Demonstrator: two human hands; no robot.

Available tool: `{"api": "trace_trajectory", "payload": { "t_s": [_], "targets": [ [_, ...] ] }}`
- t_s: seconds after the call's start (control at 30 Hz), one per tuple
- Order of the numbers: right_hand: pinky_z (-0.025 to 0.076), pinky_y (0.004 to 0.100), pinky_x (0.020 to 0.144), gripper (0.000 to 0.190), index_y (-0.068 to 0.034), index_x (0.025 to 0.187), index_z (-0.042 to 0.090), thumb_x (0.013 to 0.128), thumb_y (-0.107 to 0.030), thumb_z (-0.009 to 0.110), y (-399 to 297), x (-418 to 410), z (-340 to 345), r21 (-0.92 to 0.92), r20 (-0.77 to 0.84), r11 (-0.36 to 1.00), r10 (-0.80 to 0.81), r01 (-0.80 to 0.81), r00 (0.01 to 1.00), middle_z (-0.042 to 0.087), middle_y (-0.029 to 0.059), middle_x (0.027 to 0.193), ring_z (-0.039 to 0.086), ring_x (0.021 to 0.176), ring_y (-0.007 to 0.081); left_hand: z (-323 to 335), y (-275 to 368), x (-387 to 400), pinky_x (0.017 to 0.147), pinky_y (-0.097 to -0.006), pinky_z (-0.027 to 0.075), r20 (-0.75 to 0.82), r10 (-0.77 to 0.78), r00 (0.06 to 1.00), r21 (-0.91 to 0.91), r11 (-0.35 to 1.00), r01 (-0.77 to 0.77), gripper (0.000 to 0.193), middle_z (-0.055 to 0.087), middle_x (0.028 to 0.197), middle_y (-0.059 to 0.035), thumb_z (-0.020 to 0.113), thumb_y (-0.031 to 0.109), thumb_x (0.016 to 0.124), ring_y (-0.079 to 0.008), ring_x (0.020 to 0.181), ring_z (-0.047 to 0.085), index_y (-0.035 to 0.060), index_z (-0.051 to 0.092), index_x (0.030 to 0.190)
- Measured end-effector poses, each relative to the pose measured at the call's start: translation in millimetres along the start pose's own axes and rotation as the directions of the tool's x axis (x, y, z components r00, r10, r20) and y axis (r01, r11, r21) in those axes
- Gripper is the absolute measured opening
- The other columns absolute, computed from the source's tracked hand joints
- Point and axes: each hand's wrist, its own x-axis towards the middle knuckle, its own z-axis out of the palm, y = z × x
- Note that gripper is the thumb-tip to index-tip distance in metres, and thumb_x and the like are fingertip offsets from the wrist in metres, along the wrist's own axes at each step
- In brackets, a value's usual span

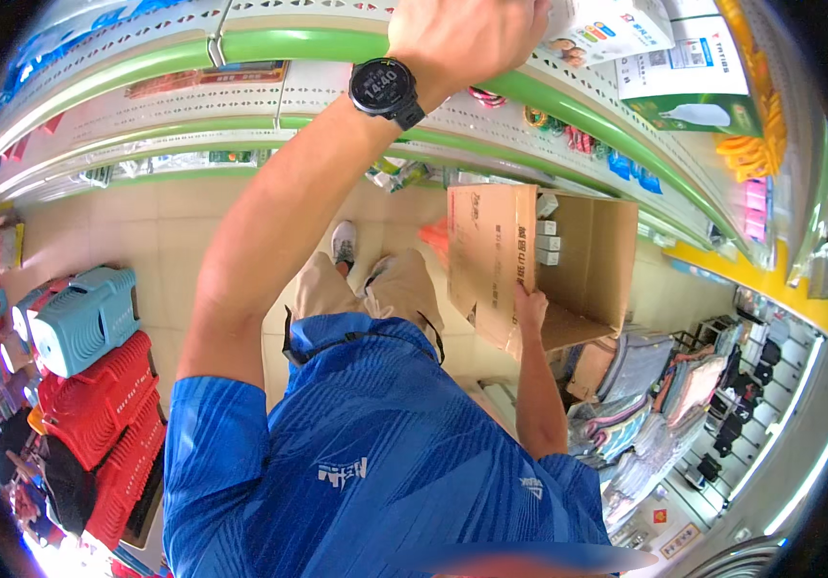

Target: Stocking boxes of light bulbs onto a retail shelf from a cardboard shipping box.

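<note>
My left hand [466, 36], a dark digital watch [383, 88] on its wrist, reaches over the green front rail [298, 45] of an upper shelf. Its fingers run into the top edge of the picture, so what they hold or touch is hidden. Close to its right is a white printed carton [605, 32]. My right hand [532, 307] grips the rim of a cardboard box [490, 260], which is tilted with its open side facing right. Several small white boxes [547, 242] sit inside it, against one wall.
A green-and-white light bulb carton [689, 79] stands on the shelf, near yellow items [754, 144]. On the left are red plastic crates [99, 412] and a light-blue one [89, 318]. Folded textiles [645, 412] are stacked at lower right. An orange thing [434, 238] lies beyond the box.
</note>
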Motion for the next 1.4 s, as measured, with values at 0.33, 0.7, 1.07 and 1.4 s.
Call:
{"api": "trace_trajectory", "payload": {
  "t_s": [0.33, 0.7, 1.07, 1.4],
  "targets": [
    [0.057, 0.0507, 0.087, 0.067, 0.006, 0.099, 0.076, 0.08, -0.058, 0.074, -11.7, -0.7, -7.0, -0.115, -0.033, 0.993, 0.035, -0.038, 0.999, 0.073, 0.0316, 0.098, 0.071, 0.099, 0.0473, -5.9, 4.4, 4.0, 0.068, -0.0432, 0.056, -0.08, -0.002, 0.997, -0.002, 1.0, 0.002, 0.03, 0.068, 0.068, -0.0141, 0.061, 0.021, 0.094, -0.0333, 0.068, 0.067, 0.0071, 0.062, 0.067],
    [0.057, 0.0486, 0.086, 0.064, 0.006, 0.102, 0.075, 0.078, -0.053, 0.076, -27.0, -18.8, -13.2, -0.138, -0.062, 0.988, 0.055, -0.063, 0.997, 0.073, 0.0303, 0.097, 0.072, 0.099, 0.0434, 7.4, 0.4, 2.6, 0.063, -0.0426, 0.057, -0.034, 0.006, 0.999, 0.094, 0.996, -0.003, 0.02, 0.072, 0.077, -0.009, 0.066, 0.027, 0.095, -0.0309, 0.071, 0.071, 0.0106, 0.073, 0.085],
    [0.058, 0.0512, 0.087, 0.064, 0.003, 0.101, 0.076, 0.079, -0.056, 0.071, -27.2, -12.3, -16.1, -0.095, -0.029, 0.994, 0.045, -0.048, 0.999, 0.073, 0.0297, 0.097, 0.072, 0.097, 0.0446, 8.1, -0.8, 4.3, 0.057, -0.0407, 0.054, -0.116, -0.001, 0.993, 0.036, 0.999, 0.005, 0.02, 0.066, 0.067, -0.0078, 0.068, 0.024, 0.092, -0.0285, 0.061, 0.067, 0.0112, 0.069, 0.076],
    [0.058, 0.0523, 0.086, 0.06, 0.004, 0.097, 0.077, 0.078, -0.052, 0.072, -18.6, -7.4, -9.3, -0.116, -0.079, 0.993, 0.003, -0.012, 0.997, 0.073, 0.03, 0.094, 0.072, 0.094, 0.0461, 3.4, -0.6, 2.1, 0.067, -0.0429, 0.058, 0.033, -0.134, 0.99, 0.031, 0.991, 0.133, 0.019, 0.073, 0.08, -0.0103, 0.065, 0.028, 0.095, -0.0312, 0.073, 0.071, 0.0123, 0.076, 0.09]
  ]
}}
